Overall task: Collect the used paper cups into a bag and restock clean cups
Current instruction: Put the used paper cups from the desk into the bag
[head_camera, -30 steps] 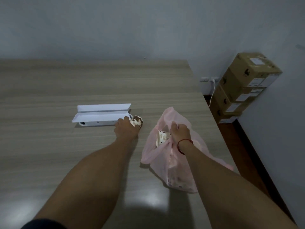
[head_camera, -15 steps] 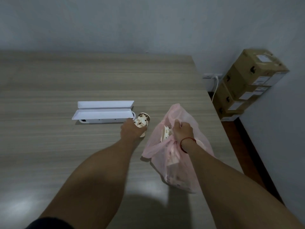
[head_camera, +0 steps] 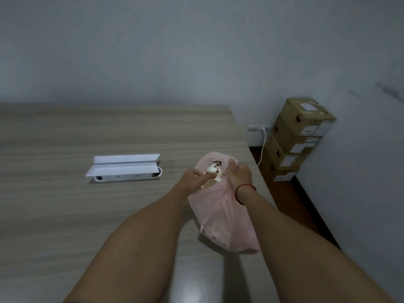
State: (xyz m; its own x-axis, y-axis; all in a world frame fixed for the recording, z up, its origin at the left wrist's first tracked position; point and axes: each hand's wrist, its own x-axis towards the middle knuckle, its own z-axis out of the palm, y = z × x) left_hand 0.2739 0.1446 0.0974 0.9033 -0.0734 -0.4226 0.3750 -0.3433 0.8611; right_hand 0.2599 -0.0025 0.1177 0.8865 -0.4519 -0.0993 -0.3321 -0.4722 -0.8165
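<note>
While at pink bag [head_camera: 225, 215], paper cup [head_camera: 215, 169]

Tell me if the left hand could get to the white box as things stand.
Probably yes. The box lies on the table to the left of the left hand, with nothing between them. The hand holds a cup at the mouth of the bag and should drop it first.
</note>
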